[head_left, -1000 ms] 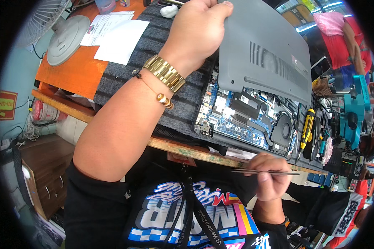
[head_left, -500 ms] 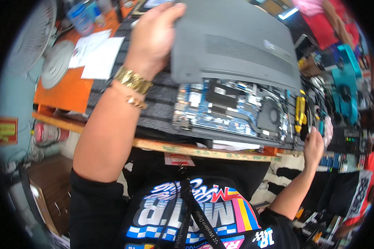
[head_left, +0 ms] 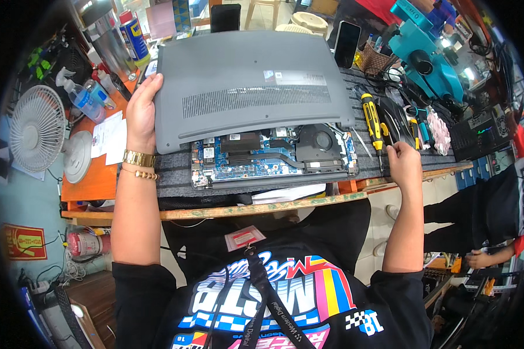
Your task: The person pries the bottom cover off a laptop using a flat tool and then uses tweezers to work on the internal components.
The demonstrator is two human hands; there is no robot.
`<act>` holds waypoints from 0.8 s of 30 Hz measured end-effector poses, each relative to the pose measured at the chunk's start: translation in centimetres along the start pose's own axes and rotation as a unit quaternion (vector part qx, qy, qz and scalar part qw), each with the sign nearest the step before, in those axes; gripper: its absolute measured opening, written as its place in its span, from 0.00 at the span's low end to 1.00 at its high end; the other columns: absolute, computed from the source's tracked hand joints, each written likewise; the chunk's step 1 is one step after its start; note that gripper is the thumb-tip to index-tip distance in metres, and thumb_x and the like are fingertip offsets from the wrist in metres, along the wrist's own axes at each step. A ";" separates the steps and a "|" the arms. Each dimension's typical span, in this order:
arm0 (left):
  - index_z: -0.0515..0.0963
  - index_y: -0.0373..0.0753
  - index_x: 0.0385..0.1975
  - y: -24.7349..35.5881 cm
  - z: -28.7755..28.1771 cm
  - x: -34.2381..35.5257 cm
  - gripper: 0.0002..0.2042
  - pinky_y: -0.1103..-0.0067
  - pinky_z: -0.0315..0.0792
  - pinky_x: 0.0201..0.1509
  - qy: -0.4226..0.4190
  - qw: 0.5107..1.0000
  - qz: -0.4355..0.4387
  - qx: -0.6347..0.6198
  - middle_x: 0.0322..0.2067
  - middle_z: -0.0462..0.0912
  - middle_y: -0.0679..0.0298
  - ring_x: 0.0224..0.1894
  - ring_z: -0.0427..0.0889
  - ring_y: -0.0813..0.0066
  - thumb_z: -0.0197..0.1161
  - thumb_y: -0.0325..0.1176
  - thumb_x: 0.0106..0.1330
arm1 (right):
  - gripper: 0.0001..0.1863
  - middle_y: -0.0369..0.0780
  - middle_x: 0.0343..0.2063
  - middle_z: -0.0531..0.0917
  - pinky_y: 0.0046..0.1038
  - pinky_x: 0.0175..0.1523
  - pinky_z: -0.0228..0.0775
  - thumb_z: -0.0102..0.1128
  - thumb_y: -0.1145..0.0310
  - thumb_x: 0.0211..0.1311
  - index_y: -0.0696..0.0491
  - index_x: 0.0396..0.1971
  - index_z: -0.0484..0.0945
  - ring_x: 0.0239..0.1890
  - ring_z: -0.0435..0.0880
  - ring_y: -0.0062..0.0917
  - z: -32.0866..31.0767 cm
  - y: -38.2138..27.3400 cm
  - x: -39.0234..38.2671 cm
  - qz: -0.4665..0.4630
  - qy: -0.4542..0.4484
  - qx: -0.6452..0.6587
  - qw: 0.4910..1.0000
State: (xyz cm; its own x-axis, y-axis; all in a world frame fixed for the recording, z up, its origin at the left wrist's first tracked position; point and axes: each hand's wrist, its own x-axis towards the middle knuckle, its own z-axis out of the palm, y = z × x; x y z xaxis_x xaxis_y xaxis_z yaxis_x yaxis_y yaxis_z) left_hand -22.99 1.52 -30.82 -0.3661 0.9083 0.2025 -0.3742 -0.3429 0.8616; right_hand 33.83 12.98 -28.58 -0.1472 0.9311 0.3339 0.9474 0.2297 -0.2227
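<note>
My left hand (head_left: 142, 113) grips the left edge of a grey laptop bottom cover (head_left: 227, 67), thumb on top. The cover has a long vent grille and a label. It is raised over the far part of an opened laptop (head_left: 256, 168), whose blue circuit board, fan and heat pipe show along the near side. At the mat's front right, my right hand (head_left: 404, 166) has its fingers closed together; what they hold, if anything, is hidden. Just left of those fingers lies a yellow-and-black screwdriver (head_left: 372, 121), its shaft toward me.
A striped grey mat (head_left: 174, 177) covers the bench. Black tools and cables (head_left: 396, 119) lie right, below a teal microscope (head_left: 428, 58). Two phones (head_left: 347, 43) stand behind the cover. A white fan (head_left: 38, 128), spray bottles (head_left: 82, 102) and papers (head_left: 108, 136) are left. Another person stands at right.
The view has swung and steadied. The cover looks more level and farther from me, still in my left hand. My right hand stays by the screwdriver's tip, now closer to it.
</note>
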 end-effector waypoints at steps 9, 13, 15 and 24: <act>0.79 0.31 0.59 0.1 1.2 -2.1 0.16 0.78 0.82 0.56 -0.071 0.996 -0.054 0.030 0.51 0.88 0.59 0.50 0.88 0.74 0.53 0.36 0.84 | 0.11 0.44 0.31 0.89 0.34 0.40 0.78 0.67 0.65 0.72 0.59 0.41 0.87 0.32 0.88 0.34 -0.1 -0.7 -0.4 -0.066 0.140 0.129 0.980; 0.79 0.31 0.60 -0.6 3.7 -3.6 0.16 0.78 0.82 0.56 -0.041 0.996 -0.084 0.006 0.51 0.87 0.59 0.50 0.88 0.74 0.53 0.36 0.84 | 0.16 0.37 0.38 0.89 0.24 0.39 0.76 0.62 0.63 0.78 0.61 0.52 0.85 0.34 0.83 0.17 0.9 -1.7 0.2 0.002 -0.081 0.425 0.902; 0.78 0.31 0.60 -0.8 4.0 -4.3 0.17 0.78 0.82 0.56 -0.026 0.996 -0.089 0.001 0.52 0.87 0.59 0.50 0.88 0.74 0.52 0.36 0.84 | 0.17 0.37 0.39 0.89 0.23 0.39 0.76 0.61 0.63 0.79 0.61 0.55 0.83 0.35 0.84 0.16 0.8 -3.9 0.5 0.020 -0.146 0.477 0.866; 0.81 0.30 0.57 0.8 7.4 -5.1 0.20 0.79 0.82 0.52 0.084 0.984 -0.089 0.132 0.50 0.88 0.60 0.47 0.88 0.75 0.54 0.42 0.84 | 0.21 0.41 0.44 0.89 0.19 0.42 0.77 0.65 0.66 0.75 0.67 0.58 0.80 0.41 0.87 0.18 -0.4 -6.1 3.6 0.019 -0.152 0.592 0.791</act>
State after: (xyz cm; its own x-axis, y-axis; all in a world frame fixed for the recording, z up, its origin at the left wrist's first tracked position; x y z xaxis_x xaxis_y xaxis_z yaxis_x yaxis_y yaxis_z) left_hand -15.13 -1.65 -27.70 -0.4587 0.8883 -0.0239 -0.2198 -0.0873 0.9716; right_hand 27.68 14.79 -25.71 -0.3573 0.9274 0.1111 0.0492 0.1375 -0.9893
